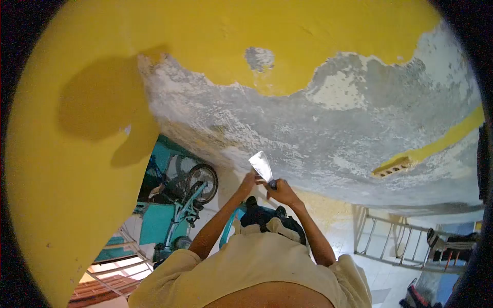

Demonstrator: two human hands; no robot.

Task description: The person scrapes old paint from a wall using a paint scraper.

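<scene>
My right hand [282,193] is closed around the dark handle of a putty knife [261,165]. Its wide metal blade points up and shines brightly. My left hand [248,183] is just left of the blade's lower part, fingers toward the tool; whether they touch it is too small to make out. Beyond both hands rises a wall [287,120] with a broad band of bare, scraped grey and white plaster. Yellow paint [205,36] with a ragged edge remains above that band.
On the right, a socket strip [393,167] is set in the wall. A ladder [393,241] lies below it. A teal bicycle [177,218] stands at left, past the yellow wall edge [149,159]. Under my feet is something teal [226,228], partly hidden.
</scene>
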